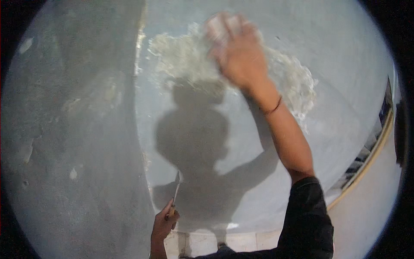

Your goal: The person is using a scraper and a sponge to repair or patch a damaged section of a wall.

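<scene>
My right hand [239, 58], blurred, is closed on a pale pad [221, 25] against the grey-blue wall [336, 99], at a rough, off-white patch [289, 82] in the upper middle. Low at the left of centre, my left hand [164, 222] grips the wooden handle of a putty knife [176, 192], its thin blade pointing up. My shadow falls across the wall between my hands.
A darker grey wall [73, 142] with small pale blotches meets this wall along a vertical corner at the left. At the right is an opening edged by a yellowish strip [358, 172]. Pale floor tiles [243, 244] show at the bottom.
</scene>
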{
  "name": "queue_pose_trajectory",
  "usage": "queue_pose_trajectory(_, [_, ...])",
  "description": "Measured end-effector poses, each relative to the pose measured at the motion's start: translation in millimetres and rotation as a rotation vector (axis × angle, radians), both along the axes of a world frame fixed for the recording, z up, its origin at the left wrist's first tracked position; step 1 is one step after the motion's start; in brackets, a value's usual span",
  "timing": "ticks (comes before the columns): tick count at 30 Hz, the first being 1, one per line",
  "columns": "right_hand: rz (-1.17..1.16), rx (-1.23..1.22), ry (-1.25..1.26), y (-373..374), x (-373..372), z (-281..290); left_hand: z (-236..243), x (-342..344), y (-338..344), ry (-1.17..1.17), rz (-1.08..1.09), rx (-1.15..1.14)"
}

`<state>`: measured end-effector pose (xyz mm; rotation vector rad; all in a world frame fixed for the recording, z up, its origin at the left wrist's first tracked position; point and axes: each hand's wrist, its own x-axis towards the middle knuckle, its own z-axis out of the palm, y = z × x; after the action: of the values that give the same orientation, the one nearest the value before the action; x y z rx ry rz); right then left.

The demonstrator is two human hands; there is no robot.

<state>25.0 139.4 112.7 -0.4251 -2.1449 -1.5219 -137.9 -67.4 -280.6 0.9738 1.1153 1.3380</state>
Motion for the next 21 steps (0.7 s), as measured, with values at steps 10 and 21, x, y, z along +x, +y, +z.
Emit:
queue_pose_trajectory(10, [-0.185,0.162,0.327,-32.6,-73.2,14.5,-16.6,-5.3,-3.8,-0.060,0.048,-0.058])
queue_pose_trajectory(21, [0.055,0.081,0.401,-17.5,-85.7,-59.0,-30.1,-35.4,-28.1,-0.083,0.130,-0.023])
